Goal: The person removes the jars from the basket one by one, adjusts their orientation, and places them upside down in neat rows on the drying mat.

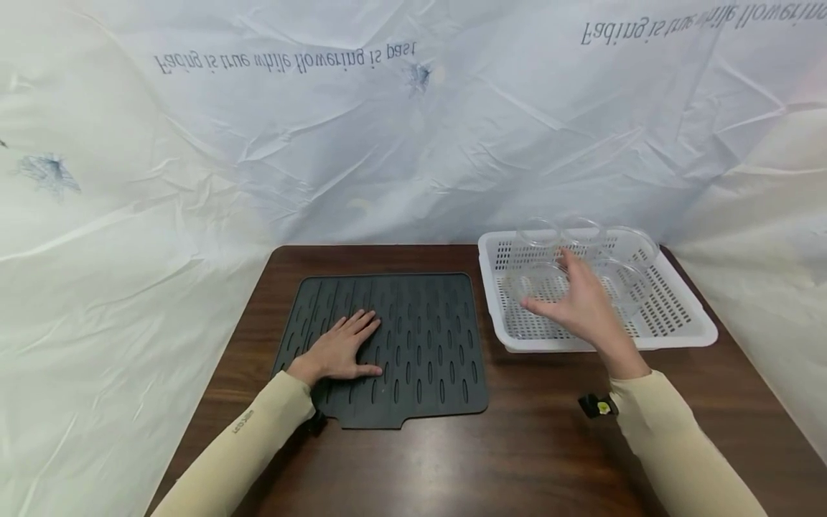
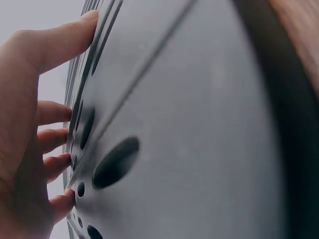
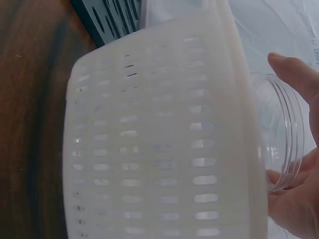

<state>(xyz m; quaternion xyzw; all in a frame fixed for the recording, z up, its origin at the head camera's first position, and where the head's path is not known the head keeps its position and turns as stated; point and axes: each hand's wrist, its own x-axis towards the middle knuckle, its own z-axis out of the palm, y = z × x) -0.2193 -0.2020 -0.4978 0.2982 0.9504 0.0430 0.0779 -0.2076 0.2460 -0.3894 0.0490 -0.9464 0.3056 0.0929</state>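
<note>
Clear jar (image 1: 533,280): stands in the white basket (image 1: 562,346), toward 9 o'clock of its middle; rises above the basket rim in the right wrist view.
Material: transparent; plastic or glass, cannot tell.
Handling: probably light, stiff-walled, smooth and apt to slip; best treated as fragile in case of glass.
Hold point: best taken round the side wall, just below the ringed mouth, thumb at 7 o'clock and fingers at 1 o'clock.
Axis: upright or nearly so, running from base to mouth; mouth apparently facing upward, round as seen from the head.
Right hand (image 1: 578,305): spread in a curve, thumb and fingers to opposite sides of the jar; firm contact, cannot tell.
Left hand (image 1: 339,352): spread palm down on the dark slotted mat (image 1: 413,323).
Other clear jars (image 1: 623,280): grouped in the basket, from 12 to 3 o'clock of the first.
Basket position: on the counter (image 1: 452,467), just beside the mat, at 3 o'clock.
</note>
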